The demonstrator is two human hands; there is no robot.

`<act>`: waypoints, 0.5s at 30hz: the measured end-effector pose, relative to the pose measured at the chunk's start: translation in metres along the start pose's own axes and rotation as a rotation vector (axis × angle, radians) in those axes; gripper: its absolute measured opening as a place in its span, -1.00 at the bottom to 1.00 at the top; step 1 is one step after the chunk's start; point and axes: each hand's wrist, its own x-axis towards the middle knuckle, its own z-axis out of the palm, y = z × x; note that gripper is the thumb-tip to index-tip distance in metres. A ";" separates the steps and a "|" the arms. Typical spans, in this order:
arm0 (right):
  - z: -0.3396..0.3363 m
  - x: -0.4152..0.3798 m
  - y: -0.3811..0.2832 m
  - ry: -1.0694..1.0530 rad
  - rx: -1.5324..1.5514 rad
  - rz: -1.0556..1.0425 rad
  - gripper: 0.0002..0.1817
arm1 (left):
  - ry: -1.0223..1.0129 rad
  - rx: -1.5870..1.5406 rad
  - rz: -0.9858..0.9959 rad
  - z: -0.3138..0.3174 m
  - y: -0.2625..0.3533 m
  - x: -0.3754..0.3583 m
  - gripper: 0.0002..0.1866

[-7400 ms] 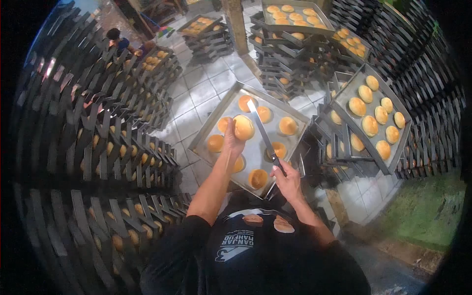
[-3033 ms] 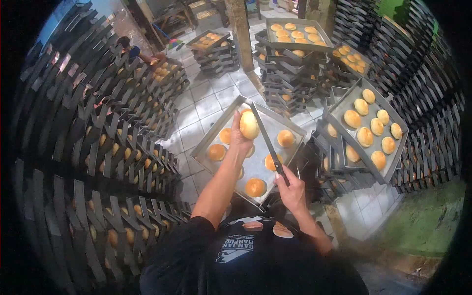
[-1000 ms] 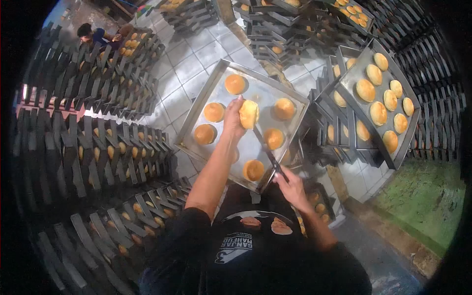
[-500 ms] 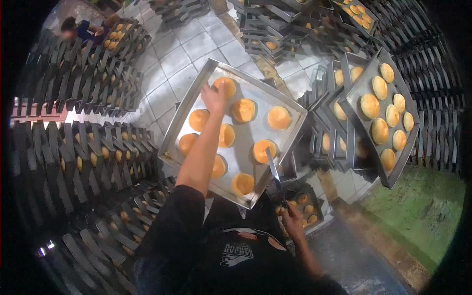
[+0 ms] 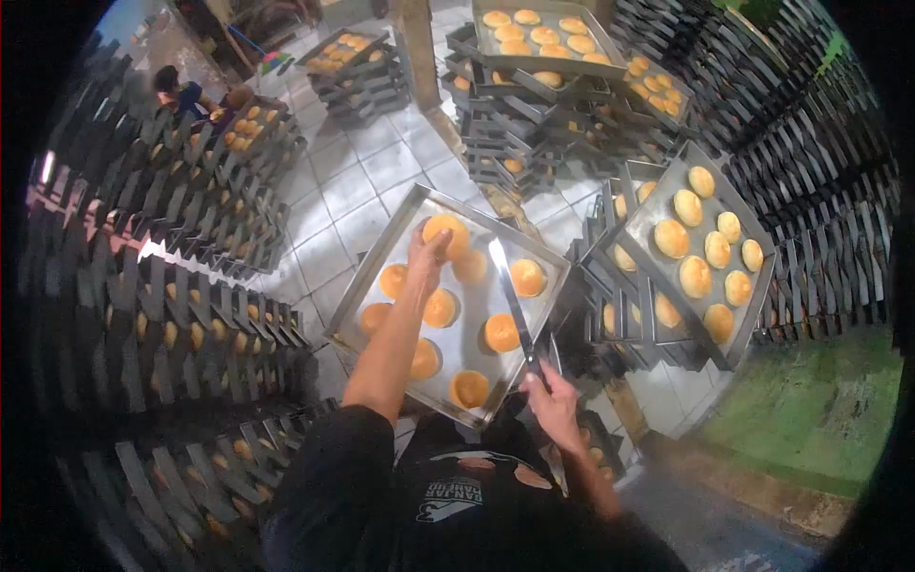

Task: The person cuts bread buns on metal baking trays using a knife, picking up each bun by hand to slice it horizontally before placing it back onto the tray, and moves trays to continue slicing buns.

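A metal tray (image 5: 467, 357) holding several round golden buns lies in front of me, turned at an angle. Near its far corner my left hand (image 5: 428, 254) grips a bun (image 5: 446, 234), with the fingers at its near side. Just behind that one, another bun (image 5: 469, 267) rests on the tray. My right hand (image 5: 553, 400) is closed round the dark handle of a long knife (image 5: 513, 296). The blade points away from me, over the right part of the tray, beside a bun (image 5: 501, 333) and a farther bun (image 5: 527, 277).
Stacked trays of buns stand close on the right (image 5: 705, 257) and at the back (image 5: 548, 48). Dark tray stacks (image 5: 181, 315) line the left side. A person (image 5: 186, 95) is at the far left beside more trays. Pale tiles (image 5: 381, 153) cover the floor.
My left hand now has the bun lifted from the tray's far corner. My right hand and the knife have moved up and forward, and the blade has left the right-hand bun. The view has shifted.
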 end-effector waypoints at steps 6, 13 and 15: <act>0.035 0.009 -0.021 -0.001 -0.071 -0.339 -0.52 | -0.060 -0.784 -0.161 -0.004 0.038 -0.067 -0.49; 0.042 -0.019 -0.025 -0.040 -0.194 -0.524 -0.53 | 0.016 -0.877 -0.129 0.010 0.078 -0.114 -0.58; 0.039 -0.028 -0.030 -0.026 -0.200 -0.544 -0.54 | 0.007 -0.894 -0.112 0.012 0.080 -0.118 -0.59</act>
